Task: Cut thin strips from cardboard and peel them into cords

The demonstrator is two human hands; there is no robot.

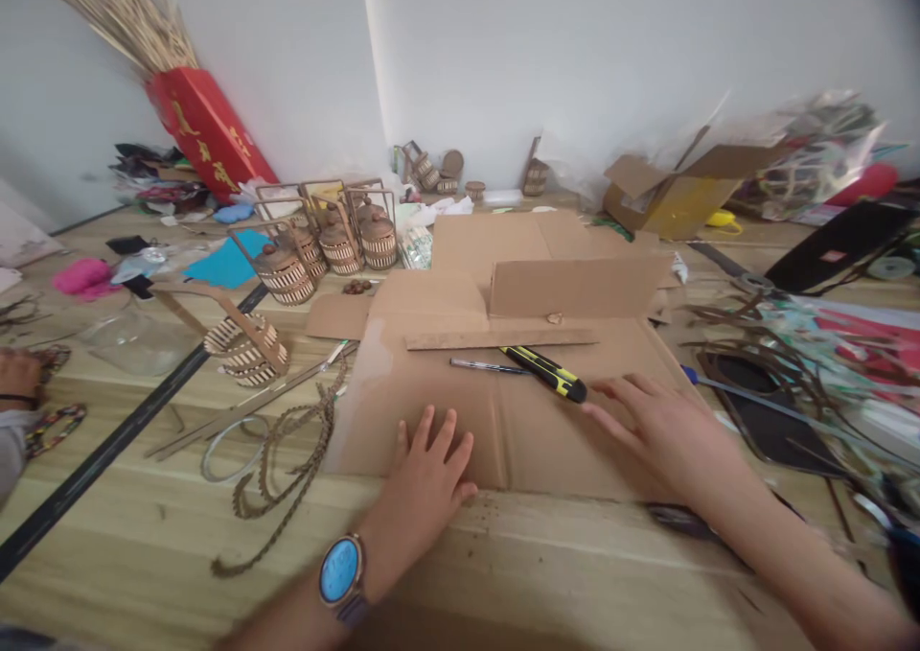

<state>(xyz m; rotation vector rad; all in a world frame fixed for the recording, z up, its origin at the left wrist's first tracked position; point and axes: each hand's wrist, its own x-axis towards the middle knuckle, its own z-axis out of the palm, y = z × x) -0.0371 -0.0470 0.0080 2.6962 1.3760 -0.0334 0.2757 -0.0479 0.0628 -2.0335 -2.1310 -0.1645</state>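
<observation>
across the near edge of a creased, flattened cardboard sheet [424,392] on the wood-grained worktop [517,574], left hand [431,464] palm down, fingers fanned wide, nothing between them. a good stance for pinning springy board; press evenly and stay well clear of any blade line. at the other side of the sheet, right hand [668,430], slightly blurred, fingers loosely parted and pinching nothing, just beside the dark butt of a yellow-and-black utility knife [553,375]; touching or apart, cannot tell. lying slantwise on the board, far end up against a narrow cardboard strip [503,341], blade not visible; best to check that end first, then grip by the chunky body. next to it, a slim pen [487,367], smooth and likely to roll, worth nudging aside.

behind, a stiff, upright cardboard flap [575,289], matte brown, straight-edged. to the left, coarse braided cord [323,430] in loose coils, a thin pale hoop [207,459], and an open bamboo basket [248,371] with light and dark slats; farther back, round lidded baskets [339,248] in similar banding.
</observation>
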